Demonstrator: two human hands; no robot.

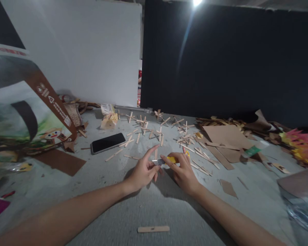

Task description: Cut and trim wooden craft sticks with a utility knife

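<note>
My right hand (182,171) is closed around a yellow utility knife (172,159), its metal blade pointing left toward my other hand. My left hand (143,170) has its index finger stretched out while the thumb and other fingers close on a wooden craft stick (156,154). Only the stick's upper part shows, just behind the blade; whether the blade touches it I cannot tell. Close to me on the table lies a single craft stick (153,229) with a dark mark at its middle.
Crossed craft-stick pieces (145,127) and loose sticks spread beyond my hands. A phone (107,142) lies at left, near a large printed bag (33,112). Cardboard sheets (220,136), a glue stick (255,149) and a clear plastic container (304,213) are at right.
</note>
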